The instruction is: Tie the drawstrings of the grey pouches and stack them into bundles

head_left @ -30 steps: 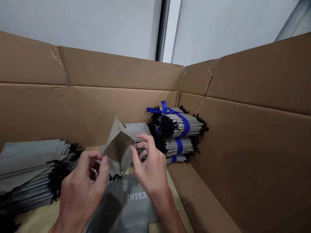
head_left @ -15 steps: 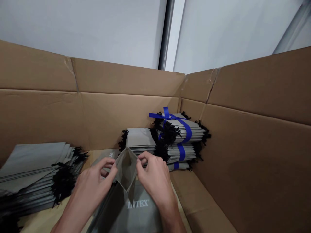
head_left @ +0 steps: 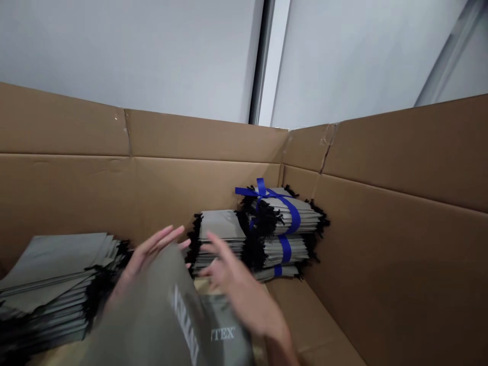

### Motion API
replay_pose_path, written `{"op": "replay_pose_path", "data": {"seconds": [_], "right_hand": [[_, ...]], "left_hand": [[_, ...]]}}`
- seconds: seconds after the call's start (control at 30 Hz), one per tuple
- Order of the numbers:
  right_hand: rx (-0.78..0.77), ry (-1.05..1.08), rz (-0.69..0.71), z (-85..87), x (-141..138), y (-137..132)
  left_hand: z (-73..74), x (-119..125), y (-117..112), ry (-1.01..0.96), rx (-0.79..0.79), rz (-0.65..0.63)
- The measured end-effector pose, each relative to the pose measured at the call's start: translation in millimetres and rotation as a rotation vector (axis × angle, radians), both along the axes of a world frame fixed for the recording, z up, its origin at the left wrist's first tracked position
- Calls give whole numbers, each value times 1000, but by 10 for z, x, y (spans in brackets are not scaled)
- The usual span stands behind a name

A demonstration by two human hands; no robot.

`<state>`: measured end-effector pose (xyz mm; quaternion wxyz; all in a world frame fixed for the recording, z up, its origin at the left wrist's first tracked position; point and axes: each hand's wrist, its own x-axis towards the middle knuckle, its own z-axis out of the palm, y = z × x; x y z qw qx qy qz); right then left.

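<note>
A grey bag (head_left: 152, 305) with white lettering, blurred by motion, stands tilted in front of my left hand (head_left: 154, 249). The bag hides the palm, while the fingers show stretched out past its top edge. My right hand (head_left: 238, 287), also smeared, is to the right of the bag with its fingers spread and nothing in them. Beneath lies another grey bag (head_left: 232, 335), printed with white lettering, partly covered by the raised one.
Tall cardboard box walls (head_left: 206, 188) stand behind and to the right. At left lies a stack of grey bags (head_left: 57, 269) with black cords. Far right holds bundles (head_left: 301, 208) tied with blue ribbon, beside an untied stack (head_left: 221, 223).
Both hands pinched the mouth of a bag before. Now the right hand is off it, and the bag has swung up and left against the left hand, whose fingers have straightened.
</note>
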<state>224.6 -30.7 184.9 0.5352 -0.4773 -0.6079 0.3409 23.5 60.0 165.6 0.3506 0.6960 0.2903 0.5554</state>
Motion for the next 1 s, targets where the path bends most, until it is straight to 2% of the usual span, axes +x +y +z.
{"op": "replay_pose_path", "data": {"seconds": [0.03, 0.13, 0.2, 0.27, 0.37, 0.43, 0.5, 0.53, 0.6, 0.67, 0.7, 0.73, 0.8, 0.83, 0.9, 1.0], "right_hand": [[-46, -48, 145, -3, -176, -47], [15, -16, -7, -57, -651, -29], [74, 6, 21, -119, -752, 104], [85, 20, -32, -183, -631, 260], [26, -92, -157, -240, -204, 382], [-53, -185, -175, -282, 63, 306], [-123, -345, -117, -431, 179, 84], [-148, -447, -54, -578, 164, -69], [-192, -696, 152, -1043, 12, -399], [-82, -959, 93, -1659, -210, -673], [-31, -1052, 5, -1970, -312, -765], [42, -1102, -24, -2252, -397, -823], [144, -1115, -66, -2674, -509, -849], [157, -1101, -66, -2808, -545, -830], [114, -1060, -73, -2951, -608, -767], [-16, -1019, -71, -2970, -715, -702]], "left_hand": [[-43, 70, -64, -4, 2, -64], [-157, 307, -158, -123, 35, -85], [-200, 408, -93, -141, 99, -73], [-230, 420, 42, -52, 150, 4], [-278, 319, 230, 22, 50, -20], [-318, 245, 292, 11, -11, -35], [-354, 198, 313, 2, -45, -40], [-366, 184, 314, 1, -62, -47], [-369, 167, 310, 0, -102, -64], [-342, 156, 299, -18, -139, -73], [-321, 152, 291, -31, -152, -76], [-298, 151, 282, -43, -162, -77], [-259, 155, 262, -51, -177, -76], [-248, 160, 253, -44, -183, -76], [-247, 173, 236, 12, -202, -96], [-311, 177, 208, 228, -251, -221]]}}
